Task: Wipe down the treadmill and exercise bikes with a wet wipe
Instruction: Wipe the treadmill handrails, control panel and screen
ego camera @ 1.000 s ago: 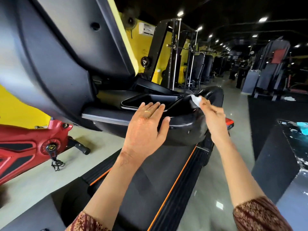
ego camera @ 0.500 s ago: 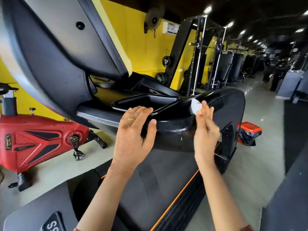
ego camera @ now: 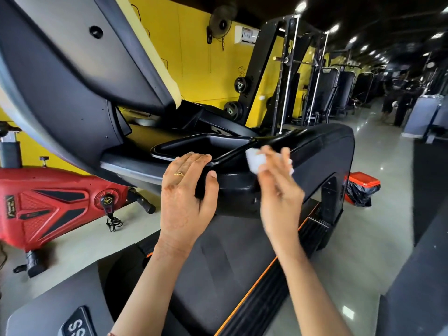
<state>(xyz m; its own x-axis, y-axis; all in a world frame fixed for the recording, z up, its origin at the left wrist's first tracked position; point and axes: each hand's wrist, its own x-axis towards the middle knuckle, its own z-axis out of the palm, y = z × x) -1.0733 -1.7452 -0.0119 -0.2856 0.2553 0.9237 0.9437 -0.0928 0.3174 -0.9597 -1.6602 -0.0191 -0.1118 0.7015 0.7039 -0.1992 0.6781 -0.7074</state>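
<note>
Landmark: the shallow black console tray with a glossy rim, set in the top of the large black treadmill.
Left hand: it lies flat on the near rim of the tray, with the fingers straight, close together and grasping nothing. The thumb is spread out against the treadmill's rounded front edge below the tray.
Thin gold ring: it sits on one finger of the left hand, just short of the tray rim.
Right hand: it is raised just to the right of the tray, blurred, with its fingers closed round the wipe.
White crumpled wet wipe: it is held at the right hand's fingertips, beside the tray's right corner and over the black handrail. Blur hides whether it touches the surface.
Dark grey running belt: it lies below the tray, under both forearms, with an orange stripe along its right side rail.
Red exercise bike: it stands on the pale floor, well to the left of the tray and lower.
Orange-lidded bin with a black bag: it stands on the floor to the right of the tray, beyond the treadmill's side panel.
Black weight rack: it stands behind the tray against the yellow wall.
</note>
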